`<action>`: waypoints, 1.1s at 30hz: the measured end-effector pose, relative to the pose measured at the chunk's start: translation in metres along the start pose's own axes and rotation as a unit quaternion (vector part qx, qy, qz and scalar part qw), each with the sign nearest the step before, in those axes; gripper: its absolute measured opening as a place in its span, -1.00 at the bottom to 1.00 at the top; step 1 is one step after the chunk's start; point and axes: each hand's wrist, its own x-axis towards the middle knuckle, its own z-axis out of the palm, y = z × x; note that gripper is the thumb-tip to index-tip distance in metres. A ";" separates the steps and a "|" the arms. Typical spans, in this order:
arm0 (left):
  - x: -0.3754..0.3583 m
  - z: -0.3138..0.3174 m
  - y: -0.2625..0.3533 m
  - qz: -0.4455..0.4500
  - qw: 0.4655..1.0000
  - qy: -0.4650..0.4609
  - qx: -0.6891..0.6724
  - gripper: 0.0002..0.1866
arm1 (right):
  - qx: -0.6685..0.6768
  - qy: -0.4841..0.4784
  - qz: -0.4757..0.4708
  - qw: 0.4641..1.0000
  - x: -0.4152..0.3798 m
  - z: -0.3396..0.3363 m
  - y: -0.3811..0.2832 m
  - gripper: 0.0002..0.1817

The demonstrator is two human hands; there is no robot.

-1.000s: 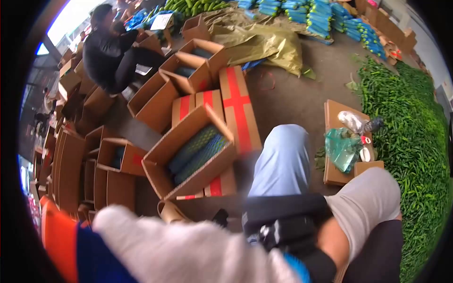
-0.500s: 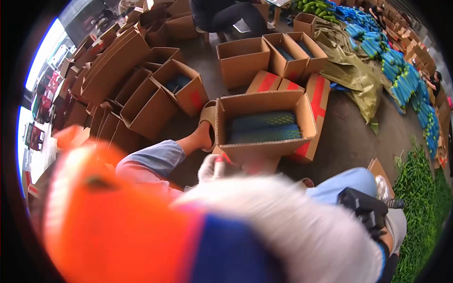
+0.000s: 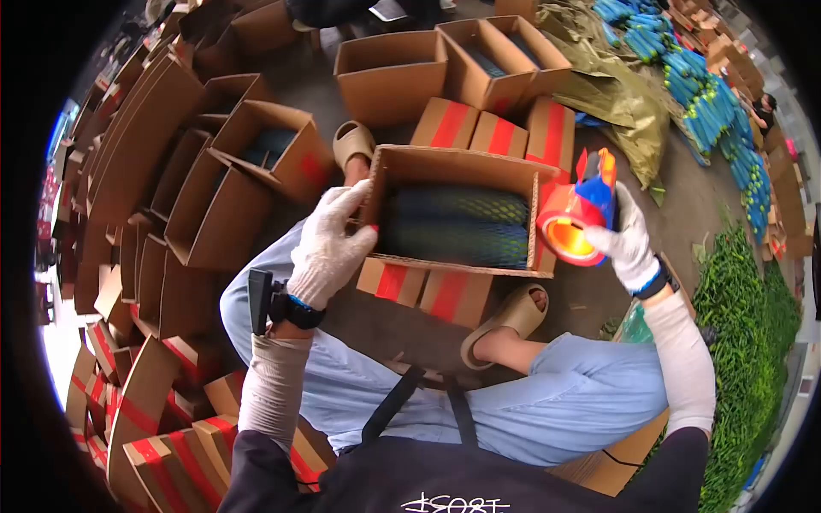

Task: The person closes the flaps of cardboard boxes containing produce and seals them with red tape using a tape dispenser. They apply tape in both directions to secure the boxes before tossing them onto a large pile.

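Observation:
An open cardboard box stands between my feet, with dark green produce in netting lying inside. My left hand, in a white glove, grips the box's left wall, thumb near the front corner. In my gloved right hand is a tape dispenser, red and blue with a roll of red tape, held beside the box's right edge. Taped boxes lie under and around the open one.
Open boxes stand ahead and at the left. Taped boxes pile up at the lower left. Green peppers cover the floor at the right, beyond an olive tarp and blue-netted produce. A person is far right.
The view has tilted down. The tape dispenser, earlier large and blurred close to the camera, is now at the box's right side. My left hand is now on the box's left wall.

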 end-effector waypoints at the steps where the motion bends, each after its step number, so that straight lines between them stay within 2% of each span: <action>1: 0.000 -0.003 0.006 0.009 1.000 -0.015 0.024 -0.41 | -0.096 -0.024 -0.015 0.995 0.001 0.014 -0.006 -0.10; 2: -0.002 0.001 0.014 0.042 0.998 0.004 0.049 -0.43 | -0.114 -0.043 0.022 0.992 0.000 0.028 -0.017 -0.08; 3: -0.004 0.004 0.021 0.067 0.997 0.018 0.031 -0.43 | -0.208 -0.042 0.018 0.977 -0.001 0.036 -0.011 -0.05; 4: 0.003 0.008 0.032 0.015 0.999 -0.037 0.024 -0.45 | -0.298 -0.043 -0.017 0.953 0.001 0.034 0.003 -0.02; 5: -0.003 0.007 0.039 -0.047 0.997 -0.064 -0.001 -0.46 | -0.229 -0.078 -0.010 0.970 0.006 0.034 0.006 0.01; 6: 0.003 -0.013 0.056 -0.084 0.988 -0.129 -0.027 -0.50 | -0.294 -0.070 -0.093 0.949 0.019 -0.004 0.050 -0.06; 7: -0.006 -0.004 0.050 0.041 0.996 0.033 -0.068 -0.58 | -0.359 -0.048 -0.174 0.916 0.033 -0.043 0.096 -0.12; 8: 0.000 0.008 0.045 0.045 0.995 0.060 -0.071 -0.62 | -0.272 -0.126 -0.135 0.944 0.043 -0.051 0.093 -0.02; 9: 0.015 0.034 0.030 -0.021 0.995 0.051 -0.084 -0.62 | -0.208 -0.197 -0.077 0.955 0.067 -0.060 0.092 0.10; 10: 0.030 0.058 0.013 -0.087 0.991 0.042 -0.095 -0.62 | -0.194 -0.227 -0.105 0.948 0.098 -0.036 0.083 0.05; 12: 0.056 0.076 0.000 -0.031 0.994 -0.069 -0.081 -0.57 | -0.177 -0.236 -0.144 0.945 0.117 -0.014 0.061 -0.03; 13: 0.062 0.080 -0.004 0.063 0.983 -0.144 0.098 -0.53 | -0.166 -0.228 -0.157 0.946 0.114 0.000 0.057 -0.07; 14: 0.083 0.129 -0.037 0.122 0.974 -0.178 0.073 -0.48 | -0.154 -0.217 -0.162 0.950 0.110 0.012 0.055 -0.11; 15: 0.072 0.114 -0.018 0.149 0.963 -0.215 0.065 -0.48 | -0.143 -0.193 -0.164 0.957 0.097 0.019 0.058 -0.15; 16: 0.055 0.101 -0.011 0.124 0.964 -0.226 0.061 -0.47 | -0.087 -0.266 -0.129 0.951 0.122 0.018 0.098 -0.15; 18: 0.003 0.027 0.021 0.085 0.966 -0.237 0.052 -0.38 | -0.309 -0.139 -0.106 0.935 0.101 0.005 0.097 -0.11; 19: -0.008 0.006 0.031 0.077 0.964 -0.247 0.059 -0.32 | -0.233 -0.153 -0.003 0.960 0.084 0.031 0.063 -0.04; 20: -0.008 -0.010 0.039 0.058 0.959 -0.266 0.077 -0.25 | -0.225 -0.162 -0.003 0.961 0.078 0.045 0.041 0.01; 21: -0.019 0.000 0.036 0.108 0.973 -0.184 0.086 -0.29 | -0.136 -0.130 0.006 0.982 0.074 0.051 0.045 0.05; 22: -0.002 -0.002 0.045 0.039 0.965 -0.225 0.125 -0.41 | -0.143 -0.101 0.044 0.984 0.072 0.062 0.029 0.06; 23: 0.015 -0.002 0.057 -0.025 0.948 -0.269 0.170 -0.52 | -0.132 -0.092 0.035 0.986 0.069 0.058 0.015 0.01; 25: 0.033 0.029 0.024 0.074 0.966 -0.113 0.222 -0.55 | -0.076 -0.076 -0.010 0.994 0.069 0.046 -0.012 -0.10; 27: 0.038 0.064 -0.011 0.107 0.950 -0.030 0.292 -0.66 | -0.009 -0.004 -0.004 1.000 0.052 0.033 -0.031 -0.19; 29: 0.049 0.069 -0.013 0.165 0.946 0.026 0.276 -0.51 | 0.022 -0.032 0.003 0.999 0.037 0.034 -0.039 -0.18; 30: 0.053 0.067 -0.011 0.248 0.916 0.109 0.295 -0.38 | 0.037 -0.046 0.007 0.998 0.030 0.034 -0.043 -0.18; 31: 0.054 0.066 -0.007 0.271 0.901 0.116 0.319 -0.26 | 0.013 -0.083 -0.022 0.996 0.024 0.046 -0.041 -0.16; 33: 0.066 0.073 0.014 0.257 0.904 0.134 0.314 -0.24 | -0.105 -0.154 0.002 0.982 0.015 0.064 -0.018 -0.13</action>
